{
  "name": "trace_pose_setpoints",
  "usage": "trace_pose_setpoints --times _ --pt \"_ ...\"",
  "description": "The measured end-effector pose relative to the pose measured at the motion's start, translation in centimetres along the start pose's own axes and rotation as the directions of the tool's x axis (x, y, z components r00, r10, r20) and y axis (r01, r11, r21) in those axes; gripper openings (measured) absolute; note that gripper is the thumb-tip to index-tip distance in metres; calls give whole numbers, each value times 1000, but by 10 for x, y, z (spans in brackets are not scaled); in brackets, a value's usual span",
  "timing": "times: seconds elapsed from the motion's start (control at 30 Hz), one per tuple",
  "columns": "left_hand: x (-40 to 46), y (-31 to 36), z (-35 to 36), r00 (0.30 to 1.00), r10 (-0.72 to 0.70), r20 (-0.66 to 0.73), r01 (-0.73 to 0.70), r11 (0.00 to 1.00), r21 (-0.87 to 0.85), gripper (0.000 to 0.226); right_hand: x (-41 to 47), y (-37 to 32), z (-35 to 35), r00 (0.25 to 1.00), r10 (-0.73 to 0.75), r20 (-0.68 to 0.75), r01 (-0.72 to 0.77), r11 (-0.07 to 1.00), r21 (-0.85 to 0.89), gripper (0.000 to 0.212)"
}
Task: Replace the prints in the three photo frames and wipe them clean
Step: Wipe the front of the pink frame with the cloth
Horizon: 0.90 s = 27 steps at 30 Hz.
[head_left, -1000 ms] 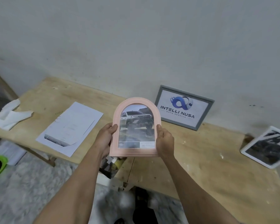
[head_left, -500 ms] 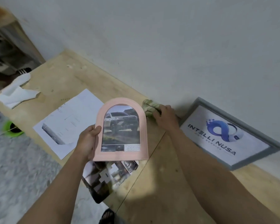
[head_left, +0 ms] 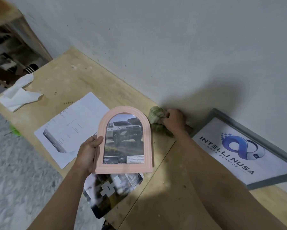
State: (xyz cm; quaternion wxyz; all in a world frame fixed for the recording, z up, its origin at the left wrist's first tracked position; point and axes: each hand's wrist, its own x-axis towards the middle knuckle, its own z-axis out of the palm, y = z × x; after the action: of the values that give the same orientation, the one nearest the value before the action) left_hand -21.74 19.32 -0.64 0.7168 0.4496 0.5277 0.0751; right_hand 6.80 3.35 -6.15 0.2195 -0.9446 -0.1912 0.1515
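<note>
My left hand (head_left: pixel 88 152) grips the left edge of a pink arched photo frame (head_left: pixel 124 143), held up above the wooden table (head_left: pixel 83 82); a print of a pickup truck shows in it. Beside the wall, my right hand (head_left: pixel 173 121) has its fingers curled round a crumpled green cloth (head_left: pixel 156 117) lying on the table. A grey rectangular frame (head_left: pixel 245 146) with a blue logo print leans against the wall at the right. Under the pink frame an arch-cut dark print (head_left: pixel 113 191) hangs over the table's front edge.
A white printed sheet (head_left: pixel 69 128) lies on the table left of the pink frame. A crumpled white tissue (head_left: pixel 18 95) sits at the far left corner. Beyond that corner stands a shelf with shoes (head_left: pixel 11 60). The floor (head_left: pixel 23 171) lies below the front edge.
My right hand let go of the pink frame, reached to the wall and closed on the green cloth. My left hand alone now holds the frame. The view turned left and down.
</note>
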Motion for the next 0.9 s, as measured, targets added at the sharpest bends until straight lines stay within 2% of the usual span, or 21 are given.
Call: trace_pose_setpoints --times 0.1,0.2,0.27,0.3,0.4,0.5,0.63,0.7,0.77,0.83,0.9 --pt "0 3 -1 1000 -6 -5 6 1000 3 20 -10 -6 -7 997 35 66 -46 984 171 26" --pt "0 3 -5 1000 2 -7 -2 1000 15 18 -12 -11 -21 970 132 204 -209 883 421 21" --pt "-1 4 -6 1000 8 -4 -8 1000 8 17 -10 -11 -32 960 162 230 -262 813 520 16" --pt "-1 4 -7 1000 9 -4 -9 1000 4 17 -10 -10 -34 963 159 217 -252 812 526 13" --pt "-2 4 -13 1000 10 -8 -10 1000 0 15 -16 -6 -32 993 37 112 -76 925 372 23" --pt "-2 2 -15 1000 7 -7 -7 1000 -1 15 -22 1 -19 988 -157 8 151 964 220 40" --pt "-4 -1 -17 1000 2 -16 -2 1000 -10 14 -30 6 -3 939 -330 103 333 943 -13 52" --pt "-4 -2 -19 1000 0 -18 -1 1000 -9 14 -36 4 -1 955 -294 39 293 956 34 49" --pt "-4 -3 -20 1000 -3 -23 2 1000 -17 15 -35 1 -3 986 -165 -1 162 964 212 40" --pt "-5 -5 -21 1000 -2 -19 2 1000 -17 15 -27 1 -10 996 -56 70 27 930 366 33" --pt "-6 -5 -20 1000 -2 -15 1 1000 -25 15 -19 3 -20 989 -7 149 -50 926 375 35"
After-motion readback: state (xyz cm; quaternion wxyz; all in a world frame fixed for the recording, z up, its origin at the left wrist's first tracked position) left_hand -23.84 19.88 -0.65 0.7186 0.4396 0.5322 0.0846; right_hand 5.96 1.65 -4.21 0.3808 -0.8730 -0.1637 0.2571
